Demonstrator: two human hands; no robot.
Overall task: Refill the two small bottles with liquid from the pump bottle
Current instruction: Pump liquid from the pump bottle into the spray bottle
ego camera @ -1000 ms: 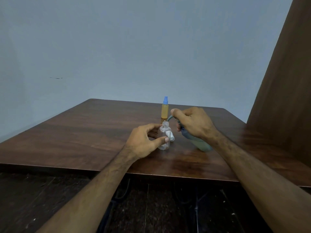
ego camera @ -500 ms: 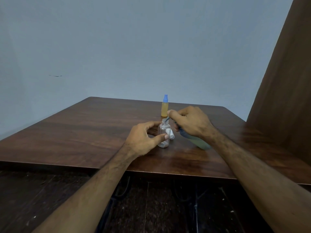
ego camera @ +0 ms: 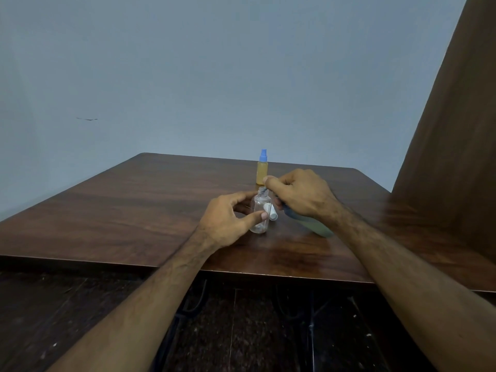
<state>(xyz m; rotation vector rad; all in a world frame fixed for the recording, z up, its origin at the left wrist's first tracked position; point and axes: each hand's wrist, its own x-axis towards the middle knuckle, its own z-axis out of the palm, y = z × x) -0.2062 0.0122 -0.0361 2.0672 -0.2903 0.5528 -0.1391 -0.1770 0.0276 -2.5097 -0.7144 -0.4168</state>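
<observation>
A small clear bottle (ego camera: pixel 259 210) stands uncapped on the wooden table (ego camera: pixel 139 210). My left hand (ego camera: pixel 228 220) grips it with thumb and fingers around its body. My right hand (ego camera: pixel 300 196) holds the greenish pump bottle (ego camera: pixel 312 224) tilted, with the pump's nozzle right at the clear bottle's mouth. A white cap (ego camera: pixel 271 212) lies just behind the clear bottle. Farther back stands a second small bottle (ego camera: pixel 262 169), filled with amber liquid and closed by a blue spray top.
A dark wooden panel (ego camera: pixel 451 146) rises at the right edge of the table. A plain grey-blue wall is behind. Dark floor with cables shows below the table's front edge.
My right hand has brought the pump nozzle down and left onto the clear bottle's mouth. My left hand keeps its hold on the bottle.
</observation>
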